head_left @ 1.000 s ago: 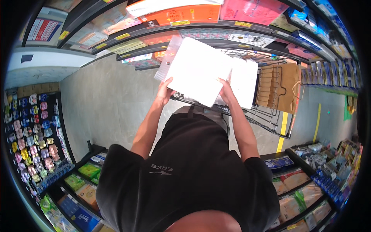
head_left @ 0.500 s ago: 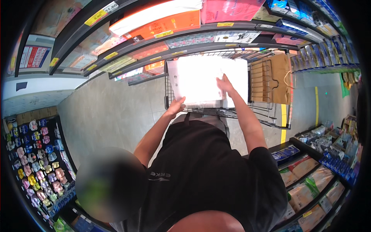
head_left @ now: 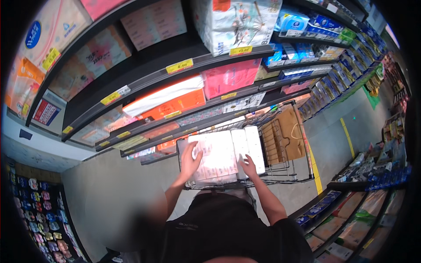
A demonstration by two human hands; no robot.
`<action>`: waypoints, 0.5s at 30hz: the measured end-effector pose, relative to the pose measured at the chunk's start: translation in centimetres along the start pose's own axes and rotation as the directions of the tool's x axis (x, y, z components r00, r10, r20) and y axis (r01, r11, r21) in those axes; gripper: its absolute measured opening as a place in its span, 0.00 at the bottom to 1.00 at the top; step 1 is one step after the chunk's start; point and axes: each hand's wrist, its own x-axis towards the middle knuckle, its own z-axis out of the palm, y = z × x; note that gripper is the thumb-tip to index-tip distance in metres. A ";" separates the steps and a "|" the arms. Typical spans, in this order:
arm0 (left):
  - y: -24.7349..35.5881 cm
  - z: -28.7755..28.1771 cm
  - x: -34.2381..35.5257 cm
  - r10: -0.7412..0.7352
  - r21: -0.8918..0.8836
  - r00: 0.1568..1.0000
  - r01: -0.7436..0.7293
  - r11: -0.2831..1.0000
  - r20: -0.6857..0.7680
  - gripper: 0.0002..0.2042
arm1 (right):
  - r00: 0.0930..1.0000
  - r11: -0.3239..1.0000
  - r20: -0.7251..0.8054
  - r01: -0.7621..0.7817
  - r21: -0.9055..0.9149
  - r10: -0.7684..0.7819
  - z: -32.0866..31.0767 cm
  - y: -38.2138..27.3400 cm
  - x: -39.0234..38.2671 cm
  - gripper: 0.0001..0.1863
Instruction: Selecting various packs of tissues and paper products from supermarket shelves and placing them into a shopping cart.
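A metal wire shopping cart (head_left: 280, 173) stands in front of me, loaded with bright white, plastic-wrapped packs that look like tissue paper. On the left side of the load is a white pack with pale pink print (head_left: 218, 164); a plain white pack (head_left: 251, 142) lies against its right side. My left hand (head_left: 190, 160) rests over the left part of the printed pack, its fingers apart. My right hand (head_left: 248, 167) is at the near part of the plain pack, thumb and fingers spread, with nothing visibly held. Glare washes out much of the packs' surfaces.
A brown paper bag (head_left: 287, 136) fills the cart's right end. Beyond it runs a dark shelf (head_left: 153, 72) with tissue packs, including a floral white one (head_left: 239, 26) and a pink one (head_left: 232, 78). Hair accessories hang on a rack (head_left: 41, 215) at left; more shelves (head_left: 346, 219) stand at right.
The view has tilted up, showing more shelf. My left hand has gone from the printed pack's near left corner onto its top. My right hand has drawn back toward the near side, its fingers spread.
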 end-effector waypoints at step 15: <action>29.3 -3.5 37.8 0.918 0.738 0.386 -0.592 0.325 -0.095 0.26 | 0.997 0.937 -0.045 -0.038 0.346 0.057 -10.5 -2.5 -5.2 0.16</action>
